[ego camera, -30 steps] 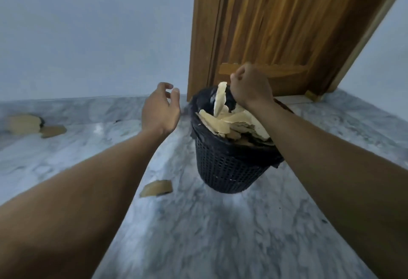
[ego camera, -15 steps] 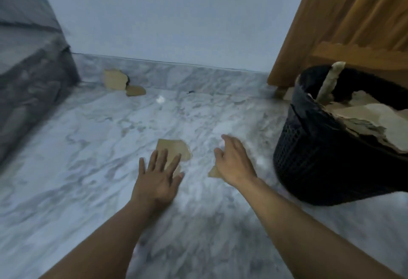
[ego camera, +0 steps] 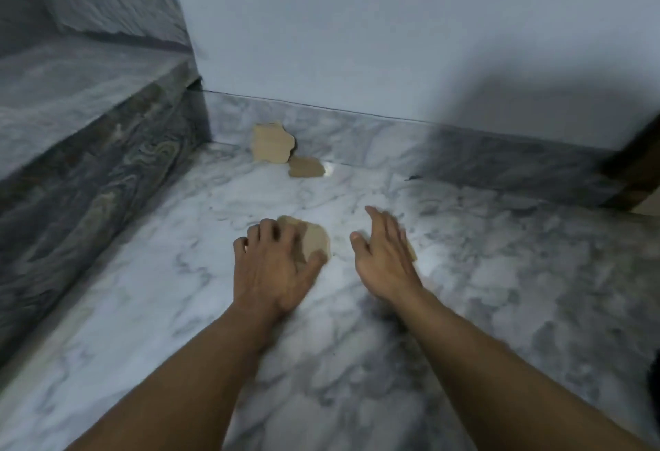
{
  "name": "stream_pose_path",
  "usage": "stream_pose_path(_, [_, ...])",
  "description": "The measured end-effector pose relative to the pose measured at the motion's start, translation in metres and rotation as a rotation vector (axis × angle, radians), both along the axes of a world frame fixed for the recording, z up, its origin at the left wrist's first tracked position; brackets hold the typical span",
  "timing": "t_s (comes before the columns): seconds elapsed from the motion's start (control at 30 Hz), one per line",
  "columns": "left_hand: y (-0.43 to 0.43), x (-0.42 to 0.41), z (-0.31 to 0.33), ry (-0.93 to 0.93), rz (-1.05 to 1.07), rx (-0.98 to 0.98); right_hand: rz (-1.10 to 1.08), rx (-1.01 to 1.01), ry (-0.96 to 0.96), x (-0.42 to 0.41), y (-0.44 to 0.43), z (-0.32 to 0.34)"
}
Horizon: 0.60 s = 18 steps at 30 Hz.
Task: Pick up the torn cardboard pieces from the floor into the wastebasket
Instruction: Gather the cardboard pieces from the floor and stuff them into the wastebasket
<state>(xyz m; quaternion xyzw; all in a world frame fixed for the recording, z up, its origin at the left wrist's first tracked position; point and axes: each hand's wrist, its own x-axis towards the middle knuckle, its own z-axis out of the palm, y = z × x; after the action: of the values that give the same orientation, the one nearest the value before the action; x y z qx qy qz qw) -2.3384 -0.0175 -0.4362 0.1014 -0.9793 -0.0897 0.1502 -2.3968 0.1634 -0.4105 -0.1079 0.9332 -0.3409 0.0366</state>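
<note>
- Dark veined marble step (ego camera: pixel 82 122): polished stone, a raised block along the left edge, well apart from both hands.
- Two tan, ragged-edged torn cardboard pieces by the wall: the larger, lobed one (ego camera: pixel 272 143) leans against the pale marble skirting, and the smaller, flatter one (ego camera: pixel 305 167) lies just beside it to the right, on the floor. Both lie straight ahead of the hands and well apart from them.
- Left hand (ego camera: pixel 275 265): palm down, fingers curled over the near-left part of a flat tan cardboard scrap with a torn outline (ego camera: pixel 314 238). The grip is closing on it, thumb at its near edge. The scrap lies flat on the white grey-veined marble floor (ego camera: pixel 500 272) and sticks out ahead and to the right of the fingers; this hand is plainly the nearer one.
- Right hand (ego camera: pixel 384 254): open, fingers spread and pointing ahead. A sliver of tan (ego camera: pixel 411 254) shows past its right edge, probably another scrap beneath; I cannot tell whether it is gripped.
- The wastebasket is out of view; judging by the dark door frame (ego camera: pixel 639 172), it is off to the right.
- Thin, stiff scraps on smooth stone will likely need a fingernail under the edge.
</note>
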Motion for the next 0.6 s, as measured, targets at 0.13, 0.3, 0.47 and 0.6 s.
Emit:
stream_pose_path(0.13, [-0.041,-0.049,0.0,0.029,0.022,0.016,0.094,0.066,0.049,-0.052,-0.042,0.0])
stream_pose_path(0.3, [-0.068,-0.103,0.003,0.019,0.16,0.076,0.216,0.321,-0.006,-0.108,-0.092,-0.002])
stream_pose_path(0.47, [-0.082,-0.147,0.004,-0.001,0.177,0.184,0.251,0.392,0.044,-0.126,-0.103,-0.007])
stream_pose_path(0.6, [-0.091,-0.174,0.005,-0.075,0.157,0.285,0.203,0.385,0.107,-0.124,-0.103,-0.01])
